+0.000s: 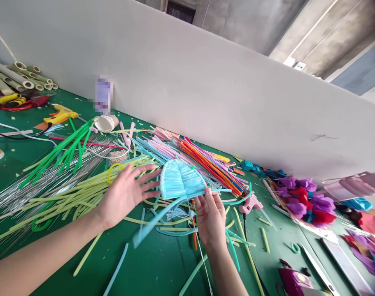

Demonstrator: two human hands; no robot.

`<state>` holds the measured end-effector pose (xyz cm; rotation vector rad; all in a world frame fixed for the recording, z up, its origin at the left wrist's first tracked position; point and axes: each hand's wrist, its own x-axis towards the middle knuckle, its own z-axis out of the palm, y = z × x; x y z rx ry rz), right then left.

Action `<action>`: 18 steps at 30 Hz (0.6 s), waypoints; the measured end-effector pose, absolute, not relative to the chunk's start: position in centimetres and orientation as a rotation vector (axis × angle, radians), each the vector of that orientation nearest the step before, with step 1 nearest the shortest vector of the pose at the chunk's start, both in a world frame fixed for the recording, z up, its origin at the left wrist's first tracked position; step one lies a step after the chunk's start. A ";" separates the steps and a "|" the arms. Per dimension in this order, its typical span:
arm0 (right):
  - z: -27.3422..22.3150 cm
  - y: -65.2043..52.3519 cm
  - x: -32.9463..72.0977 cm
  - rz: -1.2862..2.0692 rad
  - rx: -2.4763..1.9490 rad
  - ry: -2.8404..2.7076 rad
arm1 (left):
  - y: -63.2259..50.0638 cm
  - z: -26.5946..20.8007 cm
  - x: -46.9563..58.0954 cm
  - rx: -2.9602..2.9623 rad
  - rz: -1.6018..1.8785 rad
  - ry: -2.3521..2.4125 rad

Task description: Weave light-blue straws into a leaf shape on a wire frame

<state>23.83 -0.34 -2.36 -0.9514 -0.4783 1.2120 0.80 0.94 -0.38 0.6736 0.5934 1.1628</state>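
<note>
A light blue, leaf-shaped piece made of pipe cleaners point(181, 180) is held up above the green table. My right hand point(211, 213) pinches its lower right corner between thumb and fingers. My left hand point(128, 191) is at its left side with fingers spread, the fingertips close to the blue edge; whether they touch it I cannot tell. A loose blue pipe cleaner point(153, 222) extends down to the left from the piece, blurred at its end. Beneath the hands lie yellow-green pipe cleaners point(91, 193) and a thin white cord point(202, 250).
Behind the piece lie orange and red pipe cleaners point(212, 168). A yellow glue gun point(60, 115) is at the left, a pink glue gun point(251, 202) at the right. Scissors point(318, 269) and purple and red fabric petals point(307, 201) lie farther right. A grey partition point(206, 90) borders the table.
</note>
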 end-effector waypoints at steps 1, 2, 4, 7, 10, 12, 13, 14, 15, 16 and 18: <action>-2.2 -0.4 23.8 1.221 -0.951 -0.497 | 1.1 -0.4 0.6 0.560 1.083 0.513; -2.0 -0.4 23.7 1.231 -0.953 -0.522 | 1.3 -0.6 0.4 0.493 1.011 0.462; -1.5 -0.5 23.4 1.262 -0.965 -0.600 | 1.4 -0.8 0.2 0.474 0.921 0.439; -0.6 -0.3 23.1 1.337 -0.996 -0.798 | 1.3 -1.0 0.1 0.553 0.823 0.587; 0.9 0.3 23.0 1.373 -1.001 -1.008 | 1.4 -0.4 0.1 0.617 0.843 0.777; 2.5 1.1 23.0 1.340 -1.015 -1.113 | 1.7 0.5 0.0 0.639 0.936 0.843; 3.5 1.5 23.0 1.317 -1.031 -1.154 | 1.9 1.1 -0.1 0.650 0.985 0.863; 4.6 1.9 22.9 1.273 -1.042 -1.169 | 2.1 1.8 -0.2 0.664 1.027 0.879; 5.8 2.3 22.7 1.224 -1.045 -1.169 | 2.4 2.5 -0.3 0.685 1.064 0.889; 6.9 2.7 22.4 1.165 -1.032 -1.155 | 2.7 3.3 -0.3 0.712 1.101 0.895; 9.0 3.2 21.5 1.033 -0.979 -1.113 | 3.3 5.2 -0.2 0.765 1.176 0.884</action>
